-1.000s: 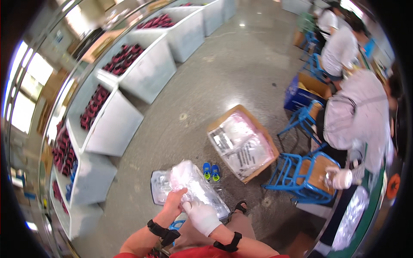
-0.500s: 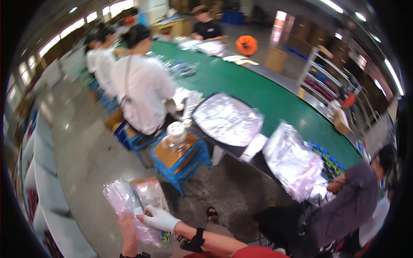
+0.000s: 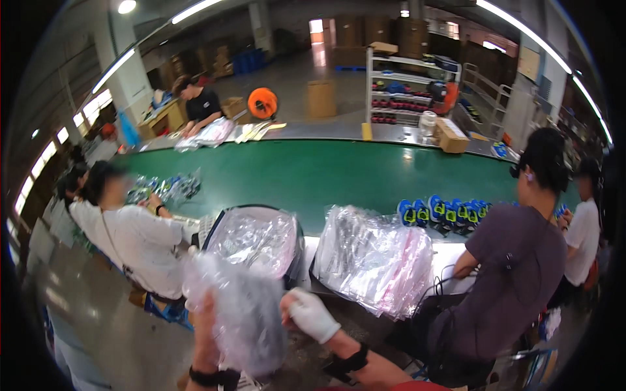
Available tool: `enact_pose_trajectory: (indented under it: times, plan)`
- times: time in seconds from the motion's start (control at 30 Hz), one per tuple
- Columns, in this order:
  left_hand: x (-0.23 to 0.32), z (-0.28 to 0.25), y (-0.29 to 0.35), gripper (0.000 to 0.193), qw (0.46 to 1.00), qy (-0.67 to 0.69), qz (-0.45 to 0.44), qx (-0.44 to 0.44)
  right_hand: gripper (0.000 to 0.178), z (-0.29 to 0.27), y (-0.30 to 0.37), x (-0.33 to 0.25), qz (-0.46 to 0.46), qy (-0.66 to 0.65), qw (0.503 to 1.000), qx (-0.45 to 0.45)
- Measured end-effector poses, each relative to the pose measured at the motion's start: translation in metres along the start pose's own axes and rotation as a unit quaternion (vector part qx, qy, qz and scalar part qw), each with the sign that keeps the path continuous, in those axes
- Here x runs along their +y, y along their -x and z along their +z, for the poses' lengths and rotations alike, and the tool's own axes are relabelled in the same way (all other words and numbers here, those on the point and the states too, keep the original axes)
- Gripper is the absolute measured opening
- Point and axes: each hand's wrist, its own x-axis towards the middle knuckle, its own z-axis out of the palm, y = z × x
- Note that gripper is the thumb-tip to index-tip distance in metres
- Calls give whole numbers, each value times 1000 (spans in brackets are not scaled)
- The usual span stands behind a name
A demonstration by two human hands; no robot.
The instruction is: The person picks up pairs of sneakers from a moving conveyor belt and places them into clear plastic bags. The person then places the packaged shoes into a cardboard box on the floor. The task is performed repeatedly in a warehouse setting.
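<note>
My left hand (image 3: 206, 335) grips a stack of clear plastic bags (image 3: 251, 319), held up in front of me and blurred by motion. Beside the stack's right edge is my right hand (image 3: 313, 316), in a white glove with bare fingertips. Its fingers are curled closed; whether a bag's edge is pinched in them is hidden. Beyond my hands, more clear bags (image 3: 254, 238) fill a dark-rimmed tray at the table edge. To its right lies a larger pile of clear bags (image 3: 372, 260) with pinkish edges.
A long green conveyor table (image 3: 313, 173) crosses ahead. Blue-and-green shoes (image 3: 443, 212) stand on it at the right. A person in white (image 3: 140, 241) sits at left, a person in dark purple (image 3: 508, 280) close at right. Across the table are a carton (image 3: 450, 135) and a shelf rack (image 3: 411, 88).
My view has swung right and up toward the table. The stack of bags has come up with my left hand. My right hand has moved from the stack's face to its right side.
</note>
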Motion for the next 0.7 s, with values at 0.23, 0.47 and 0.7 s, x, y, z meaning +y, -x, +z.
enact_pose_trajectory:
  times: [0.23,0.47,0.7]
  plan:
    - [-17,109,-72,38,989,-96,-91,-66,22,-41,-9,-71,-60,75,995,37]
    - [-18,135,-112,30,979,-112,-37,-167,26,-79,-26,-101,-55,21,994,93]
    - [-13,155,-168,27,984,-16,-103,-146,19,-78,-71,-124,-14,58,996,68]
